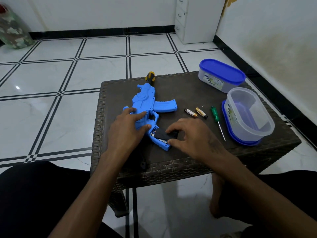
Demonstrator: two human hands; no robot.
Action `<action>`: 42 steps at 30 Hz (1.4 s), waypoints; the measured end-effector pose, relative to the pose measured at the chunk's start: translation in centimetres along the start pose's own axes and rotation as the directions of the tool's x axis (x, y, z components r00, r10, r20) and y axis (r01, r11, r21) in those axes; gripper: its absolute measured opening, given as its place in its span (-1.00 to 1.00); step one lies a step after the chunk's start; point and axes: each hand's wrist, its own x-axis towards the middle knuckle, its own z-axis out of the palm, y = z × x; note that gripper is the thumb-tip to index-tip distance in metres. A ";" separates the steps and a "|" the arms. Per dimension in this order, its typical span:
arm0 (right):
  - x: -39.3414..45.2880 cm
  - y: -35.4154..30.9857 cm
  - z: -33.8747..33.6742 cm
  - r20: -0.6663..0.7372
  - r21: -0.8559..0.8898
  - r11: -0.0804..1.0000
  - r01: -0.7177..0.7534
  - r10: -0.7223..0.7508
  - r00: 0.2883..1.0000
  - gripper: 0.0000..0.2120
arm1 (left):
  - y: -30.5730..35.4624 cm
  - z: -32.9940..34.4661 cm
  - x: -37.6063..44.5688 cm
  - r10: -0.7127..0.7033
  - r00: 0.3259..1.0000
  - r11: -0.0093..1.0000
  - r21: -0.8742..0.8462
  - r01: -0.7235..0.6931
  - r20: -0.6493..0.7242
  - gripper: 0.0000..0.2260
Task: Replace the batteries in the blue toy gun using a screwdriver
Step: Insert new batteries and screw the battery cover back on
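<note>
Blue toy gun (147,102) pinned under flat left hand (127,125); right hand (190,134) pinching black cover (165,134)

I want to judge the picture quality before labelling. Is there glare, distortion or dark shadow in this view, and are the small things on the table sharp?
Head view: wide-angle bending curves the floor tile lines; a small glare spot shines on the left tiles; lighting is dim, the lap nearly black; the two batteries, green screwdriver and blue toy gun look reasonably sharp.
</note>
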 end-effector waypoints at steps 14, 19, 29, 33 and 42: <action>0.1 -0.8 0.8 0.003 0.000 1.000 0.023 -0.023 1.000 -0.72 | -0.4 0.2 0.3 0.011 1.000 1.000 -0.017 -0.011 0.021 -0.59; 0.2 -0.6 1.1 0.023 -0.030 0.998 0.049 -0.048 0.999 -0.71 | -0.5 0.3 0.4 0.018 1.000 1.000 -0.015 -0.018 0.026 -0.60; -0.4 0.2 2.2 -0.070 0.030 0.998 0.049 -0.047 0.996 -0.68 | -0.7 0.3 0.8 0.024 0.998 1.000 -0.001 -0.024 0.059 -0.57; -0.4 0.5 2.2 -0.033 0.036 0.995 0.092 -0.091 0.995 -0.66 | -0.6 0.3 0.8 0.020 0.998 1.000 0.002 -0.020 0.053 -0.58; -0.2 2.1 1.2 0.052 0.022 0.979 0.201 -0.202 0.978 -0.66 | -0.7 0.3 0.6 0.013 0.999 1.000 -0.013 -0.013 0.046 -0.58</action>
